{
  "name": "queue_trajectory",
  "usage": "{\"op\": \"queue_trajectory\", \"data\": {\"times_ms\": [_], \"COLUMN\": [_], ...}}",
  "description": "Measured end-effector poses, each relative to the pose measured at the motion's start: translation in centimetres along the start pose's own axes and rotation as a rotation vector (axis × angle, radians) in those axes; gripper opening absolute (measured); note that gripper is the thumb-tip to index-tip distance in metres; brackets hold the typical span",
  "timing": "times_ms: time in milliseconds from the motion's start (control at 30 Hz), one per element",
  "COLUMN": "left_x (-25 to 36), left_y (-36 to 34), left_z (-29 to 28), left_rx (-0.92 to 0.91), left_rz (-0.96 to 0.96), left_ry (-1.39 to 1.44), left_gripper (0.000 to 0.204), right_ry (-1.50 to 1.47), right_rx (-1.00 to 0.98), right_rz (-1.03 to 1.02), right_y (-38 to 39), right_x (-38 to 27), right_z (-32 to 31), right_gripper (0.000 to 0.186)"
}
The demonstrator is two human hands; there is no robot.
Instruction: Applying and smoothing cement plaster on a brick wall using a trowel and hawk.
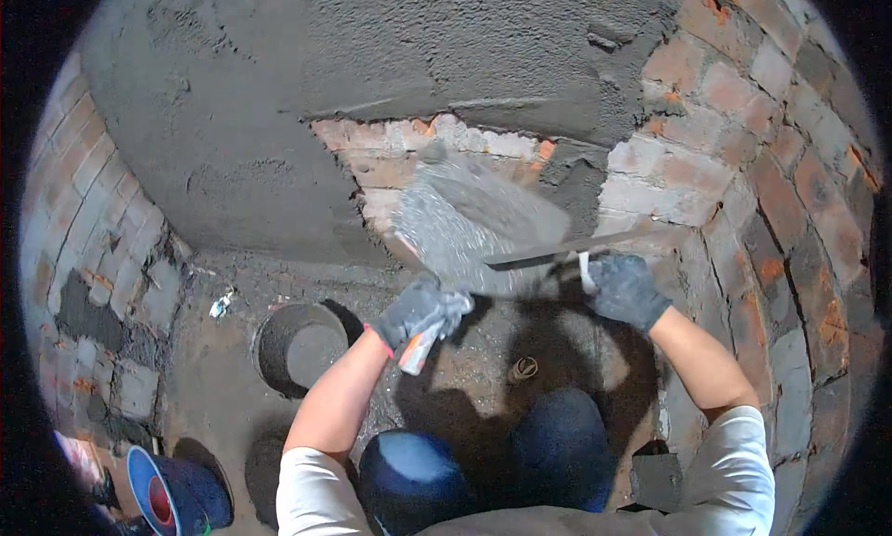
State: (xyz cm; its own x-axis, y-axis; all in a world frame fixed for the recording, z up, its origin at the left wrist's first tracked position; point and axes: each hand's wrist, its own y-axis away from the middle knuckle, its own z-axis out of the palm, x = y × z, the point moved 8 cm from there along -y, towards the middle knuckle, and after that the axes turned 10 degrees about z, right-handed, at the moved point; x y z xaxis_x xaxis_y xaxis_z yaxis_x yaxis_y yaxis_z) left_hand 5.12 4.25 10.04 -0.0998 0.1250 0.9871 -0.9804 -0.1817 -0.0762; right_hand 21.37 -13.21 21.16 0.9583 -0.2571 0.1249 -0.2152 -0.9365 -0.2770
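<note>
- The broad metal plate [427, 228], silvery and streaked, is tilted in front of the brick-and-plaster wall [372, 171]; motion blurs its outline, and a grey mass [516, 200] covers its upper right part.
- Its pale, orange-marked handle [415, 356] juts below the gloved left hand [423, 315].
- The trowel [544, 254], gripped by its white handle in the gloved right hand [624, 288], shows a long dark blade nearly edge-on, overlapping the plate's lower right; contact is unclear.
</note>
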Motion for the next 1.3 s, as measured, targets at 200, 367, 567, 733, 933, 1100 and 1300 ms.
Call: {"op": "queue_trajectory", "data": {"times_ms": [200, 367, 567, 733, 933, 1100, 1300], "left_x": [-2.3, -0.3, 8.4, 0.6, -3.5, -2.6, -3.6], "left_y": [-1.2, -3.9, -4.8, -5.1, -4.7, -5.2, -5.8], "left_z": [5.5, 2.9, 6.3, 7.6, 7.7, 7.9, 8.6], "left_rx": [0.027, 0.089, -0.032, 0.114, 0.215, 0.246, 0.242], "left_rz": [0.277, -0.006, 0.227, -0.125, -0.239, -0.181, -0.226], "left_ry": [-0.784, 0.049, -0.88, -0.107, 0.246, 0.253, 0.267], "left_gripper": [0.021, 0.026, 0.016, 0.018, 0.018, 0.014, 0.015], "right_ry": [-0.169, 0.096, 0.123, 0.234, -0.246, 0.056, 0.41], "right_rx": [0.122, 0.086, 0.106, 0.349, 0.487, 0.272, 0.139], "right_rz": [0.079, 0.07, 0.442, 0.275, 0.063, -0.054, 0.053], "right_y": [-4.1, -1.0, -3.5, -10.4, -13.8, -14.5, -15.5], "right_x": [-2.2, 0.9, 5.8, 11.8, 15.6, 18.5, 11.4], "right_z": [0.1, 3.2, -6.0, -9.3, -16.8, -19.0, -17.0], "right_gripper": [0.021, 0.013, 0.013, 0.017, 0.067, 0.054, 0.026]}}
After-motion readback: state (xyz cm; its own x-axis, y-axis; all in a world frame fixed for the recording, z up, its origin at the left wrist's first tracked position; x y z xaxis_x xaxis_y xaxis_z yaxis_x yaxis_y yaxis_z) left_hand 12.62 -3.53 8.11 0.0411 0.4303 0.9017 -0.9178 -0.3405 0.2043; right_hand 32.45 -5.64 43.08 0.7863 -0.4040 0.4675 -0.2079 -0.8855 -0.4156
